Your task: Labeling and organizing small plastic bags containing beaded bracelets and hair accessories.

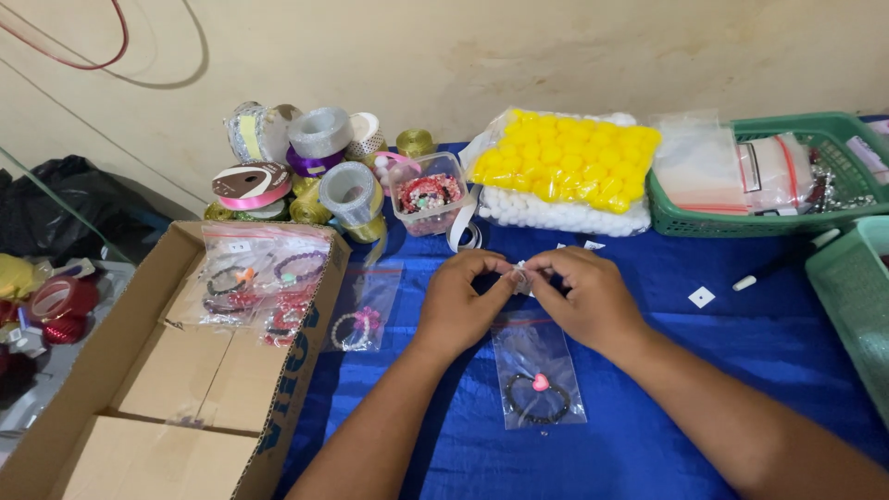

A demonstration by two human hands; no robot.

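Note:
My left hand (463, 301) and my right hand (583, 296) meet over a blue cloth (741, 370), fingertips pinching a small white piece (520, 275) between them. Just below the hands lies a clear plastic bag (540, 375) holding a dark bead bracelet with a pink heart (540, 381). Another clear bag with a white bead bracelet (356, 324) lies to the left, beside the box.
An open cardboard box (120, 370) at left holds several bagged bracelets (259, 282). Behind it stand ribbon spools (315, 157), a clear tub of beads (428, 194) and a bag of yellow and white pompoms (560, 171). Green baskets (741, 218) sit right, with a white square (701, 296).

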